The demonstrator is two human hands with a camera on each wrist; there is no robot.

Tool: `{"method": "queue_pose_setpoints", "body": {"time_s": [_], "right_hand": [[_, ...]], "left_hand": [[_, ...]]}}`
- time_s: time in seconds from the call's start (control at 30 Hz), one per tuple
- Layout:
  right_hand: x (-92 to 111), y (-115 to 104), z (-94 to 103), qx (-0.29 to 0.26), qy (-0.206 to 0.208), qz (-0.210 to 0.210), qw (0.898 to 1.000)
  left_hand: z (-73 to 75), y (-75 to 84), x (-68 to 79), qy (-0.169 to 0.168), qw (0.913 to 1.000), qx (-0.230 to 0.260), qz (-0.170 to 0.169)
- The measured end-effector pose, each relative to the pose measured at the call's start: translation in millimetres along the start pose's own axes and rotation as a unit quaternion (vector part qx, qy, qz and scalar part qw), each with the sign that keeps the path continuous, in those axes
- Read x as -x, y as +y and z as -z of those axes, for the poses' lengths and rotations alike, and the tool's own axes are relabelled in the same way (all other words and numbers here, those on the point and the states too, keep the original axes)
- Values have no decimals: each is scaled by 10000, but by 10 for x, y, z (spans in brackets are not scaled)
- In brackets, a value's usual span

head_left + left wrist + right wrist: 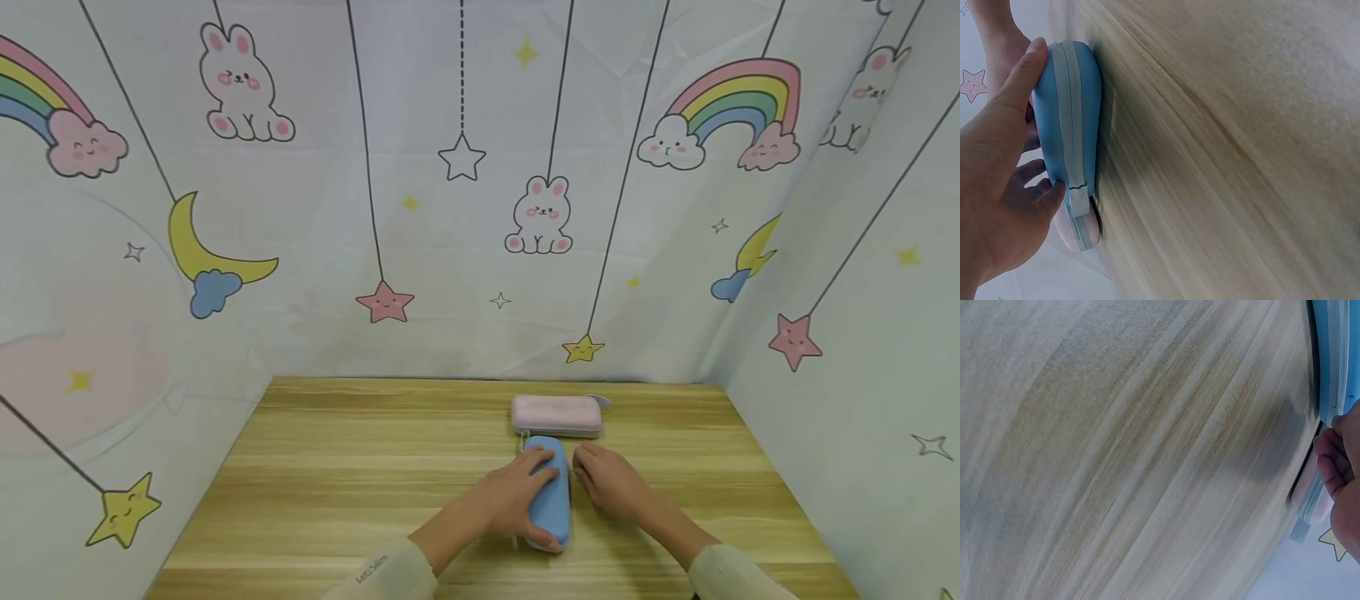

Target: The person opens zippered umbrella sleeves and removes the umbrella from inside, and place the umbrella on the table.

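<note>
A light blue zip case [553,507] with rounded ends lies lengthwise on the wooden table, a grey zip band running round its side in the left wrist view. My left hand [516,497] holds it from the left, thumb at its near end and fingers spread over its top and far part. A pale fabric tab [1079,201] shows at the case's far end. At the case's right side, my right hand [609,479] has curled fingers; in the right wrist view its thumb and forefinger pinch at the zip pull [1335,415], mostly hidden by the fingertips.
A pale pink zip case [557,412] lies crosswise just beyond the blue one, its tab pointing right. The wooden table [360,475] meets a cloth backdrop [450,250] printed with rabbits, stars and rainbows at the back and both sides.
</note>
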State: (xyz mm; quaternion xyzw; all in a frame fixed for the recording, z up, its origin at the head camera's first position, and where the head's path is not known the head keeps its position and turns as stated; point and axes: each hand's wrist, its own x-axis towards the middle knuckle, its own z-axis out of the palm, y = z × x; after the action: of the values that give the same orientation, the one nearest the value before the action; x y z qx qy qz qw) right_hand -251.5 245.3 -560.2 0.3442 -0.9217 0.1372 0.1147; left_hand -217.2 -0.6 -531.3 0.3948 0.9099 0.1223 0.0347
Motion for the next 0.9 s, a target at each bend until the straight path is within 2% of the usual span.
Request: {"method": "queue_pose_setpoints", "body": {"time_s": [0.5, 0.9], "right_hand": [[54, -63, 46, -115, -202, -86, 9997], [87, -91, 29, -215, -5, -4, 9998]], "left_hand": [[-16, 12, -6, -49, 9999, 64, 73], [-32, -1, -5, 23, 10000, -64, 35]]}}
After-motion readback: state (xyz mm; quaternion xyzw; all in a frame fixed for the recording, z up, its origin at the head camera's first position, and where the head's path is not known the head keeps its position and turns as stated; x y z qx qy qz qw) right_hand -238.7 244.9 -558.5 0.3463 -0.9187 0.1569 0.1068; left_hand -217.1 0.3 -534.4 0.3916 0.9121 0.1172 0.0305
